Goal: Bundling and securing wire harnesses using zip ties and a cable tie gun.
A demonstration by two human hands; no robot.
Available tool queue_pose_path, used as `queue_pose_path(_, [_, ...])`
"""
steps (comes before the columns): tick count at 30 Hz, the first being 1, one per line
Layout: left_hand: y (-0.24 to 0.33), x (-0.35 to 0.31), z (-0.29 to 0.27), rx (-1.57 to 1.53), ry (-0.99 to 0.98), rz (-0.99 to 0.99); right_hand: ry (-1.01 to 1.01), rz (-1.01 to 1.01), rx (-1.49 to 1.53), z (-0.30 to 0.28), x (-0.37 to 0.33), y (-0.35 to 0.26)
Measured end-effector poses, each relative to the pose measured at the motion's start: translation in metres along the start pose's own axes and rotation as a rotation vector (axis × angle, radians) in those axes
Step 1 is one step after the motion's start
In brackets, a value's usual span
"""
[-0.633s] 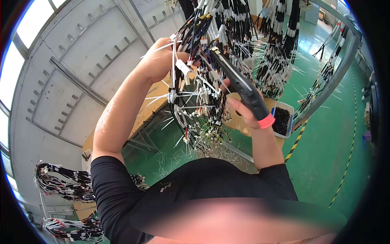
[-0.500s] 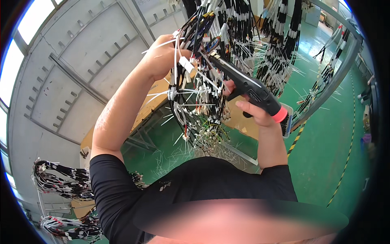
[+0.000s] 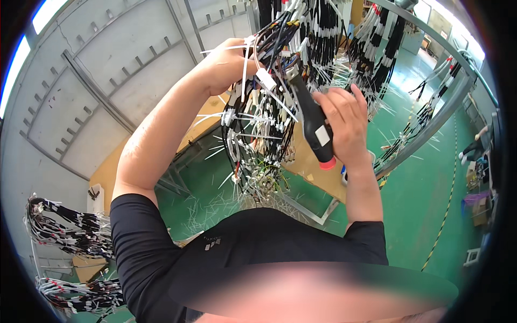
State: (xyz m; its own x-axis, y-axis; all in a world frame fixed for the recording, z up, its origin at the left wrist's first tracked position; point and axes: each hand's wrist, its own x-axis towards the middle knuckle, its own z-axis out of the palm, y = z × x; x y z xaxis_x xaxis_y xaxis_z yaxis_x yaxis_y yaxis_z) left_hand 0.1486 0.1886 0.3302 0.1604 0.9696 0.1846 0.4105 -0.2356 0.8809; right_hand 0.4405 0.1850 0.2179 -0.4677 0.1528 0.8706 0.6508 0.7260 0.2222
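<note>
head view: the wires (image 3: 279, 35) hang in front of you at the top middle, and your left hand (image 3: 230, 67) is closed round them, its fingertips hidden behind the strands. the tool (image 3: 308, 107) has its tip up at the wires, though i cannot tell whether they touch. your right hand (image 3: 346, 121) is beside the tool, fingers half curled against its side; i cannot tell whether you really grip it.

if you don't, the tool could slip and tug the strands as it drops. a strand lying too close to the tip could get nicked, and the white tie (image 3: 283, 105) jutting out nearby could snag.

the wires look crowded and tangled: mostly black, with some blue, brown and yellow, and a white connector (image 3: 265, 79) by your left knuckles. the tool is black, with a pale patch and a red end pointing down.

further out, a tan surface (image 3: 318, 176) sits below, white scraps (image 3: 199, 212) litter the green floor (image 3: 414, 188), and more bundles (image 3: 326, 32) hang behind, near a curved grey rail (image 3: 451, 107).
</note>
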Motion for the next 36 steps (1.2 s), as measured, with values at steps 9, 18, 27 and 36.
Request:
queue_pose_path(9, [-0.01,0.008,0.01,-0.315,-0.151,0.015,-0.031,0.06,-0.106,0.012,-0.008,0.005])
queue_pose_path(18, [-0.002,0.004,0.027,-0.454,-0.28,-0.021,-0.019,0.162,-0.231,0.022,-0.021,-0.022])
queue_pose_path(27, [-0.005,0.004,0.022,-0.367,-0.23,0.051,0.061,0.215,0.122,0.012,-0.025,-0.027])
queue_pose_path(36, [-0.023,0.016,0.007,-0.203,-0.123,0.018,-0.175,0.409,0.826,-0.002,-0.013,0.009])
